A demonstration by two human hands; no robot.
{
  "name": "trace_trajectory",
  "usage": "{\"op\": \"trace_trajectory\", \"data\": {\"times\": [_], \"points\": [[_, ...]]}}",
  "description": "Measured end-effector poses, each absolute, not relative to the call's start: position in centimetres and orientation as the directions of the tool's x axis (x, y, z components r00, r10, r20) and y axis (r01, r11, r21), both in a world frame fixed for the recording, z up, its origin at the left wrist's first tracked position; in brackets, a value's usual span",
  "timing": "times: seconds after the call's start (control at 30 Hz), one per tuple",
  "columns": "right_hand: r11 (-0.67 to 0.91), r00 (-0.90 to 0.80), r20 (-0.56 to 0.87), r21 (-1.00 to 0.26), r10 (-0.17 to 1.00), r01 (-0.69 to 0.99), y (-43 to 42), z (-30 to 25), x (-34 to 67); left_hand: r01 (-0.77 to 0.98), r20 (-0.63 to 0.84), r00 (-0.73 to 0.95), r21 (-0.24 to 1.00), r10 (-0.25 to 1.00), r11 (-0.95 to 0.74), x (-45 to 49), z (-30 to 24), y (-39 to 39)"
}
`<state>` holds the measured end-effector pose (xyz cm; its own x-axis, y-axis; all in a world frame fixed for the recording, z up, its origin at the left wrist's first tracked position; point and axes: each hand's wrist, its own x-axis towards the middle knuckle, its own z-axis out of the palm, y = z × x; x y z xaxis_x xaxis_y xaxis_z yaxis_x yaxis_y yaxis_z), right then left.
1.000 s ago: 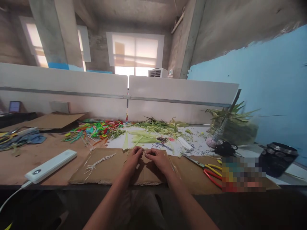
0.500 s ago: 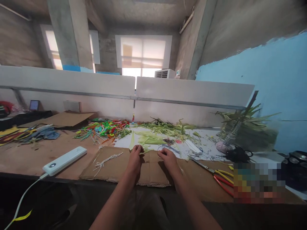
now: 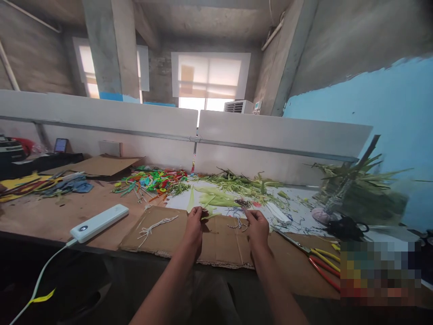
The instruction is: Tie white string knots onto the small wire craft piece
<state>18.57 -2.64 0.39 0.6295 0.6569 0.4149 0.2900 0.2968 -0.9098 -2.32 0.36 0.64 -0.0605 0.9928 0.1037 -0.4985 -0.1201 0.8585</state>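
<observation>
My left hand (image 3: 195,221) is closed in a pinch above the cardboard sheet (image 3: 216,243), holding a strip of pale green husk (image 3: 210,214) that sticks out to the right. My right hand (image 3: 257,225) also pinches, thumb against fingers, over the sheet's right part; what lies between its fingertips is too small to make out. Beside those fingertips is a thin blue-and-white patterned cord (image 3: 239,224), and I cannot tell if they touch it. Wider green husks (image 3: 218,199) lie behind both hands on white paper. A bundle of white string (image 3: 157,226) rests on the cardboard's left.
A white power bank (image 3: 99,223) with a cable lies at left. Coloured plastic pieces (image 3: 158,178) are heaped behind. Long-bladed shears (image 3: 326,257) with red and yellow handles lie at right. A husk bundle with wrapped stem (image 3: 341,194) stands farther right. White panels (image 3: 277,135) border the table's back.
My hands have moved farther apart, the right one going rightward and uncovering some patterned cord. The left still pinches the husk strip. The whole view has shifted slightly.
</observation>
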Motion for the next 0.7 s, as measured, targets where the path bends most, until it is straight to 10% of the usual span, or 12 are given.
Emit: {"op": "trace_trajectory", "data": {"times": [0.27, 0.43, 0.7], "points": [[0.185, 0.668, 0.443, -0.887, 0.598, 0.423, -6.9, 2.2, 24.5, -0.494, 0.107, 0.014, 0.865, 0.994, -0.086, -2.2, 1.0, 0.0], [-0.050, 0.480, 0.596, -0.593, 0.643, 0.804, -8.2, 1.9, 27.6, -0.454, 0.108, 0.129, 0.890, 0.986, -0.038, -1.8, 1.3, -1.2], [0.397, 0.155, 0.525, -0.777, 0.837, 0.489, -6.9, 3.3, 17.2, -0.372, 0.145, 0.237, 0.927, 0.961, -0.049, -1.9, 1.7, -3.2]]}}
